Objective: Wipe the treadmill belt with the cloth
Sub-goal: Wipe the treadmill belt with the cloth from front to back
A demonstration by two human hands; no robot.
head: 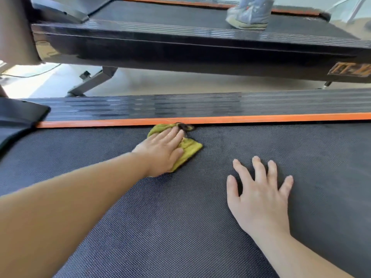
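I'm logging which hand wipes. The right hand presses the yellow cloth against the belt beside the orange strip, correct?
Wrong hand. In the head view the left hand presses the yellow cloth against the belt beside the orange strip; the right hand rests bare on the belt.

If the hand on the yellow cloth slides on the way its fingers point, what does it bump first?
Probably the orange strip along the belt edge. The left hand presses the cloth right beside it, so hardly any belt lies between.
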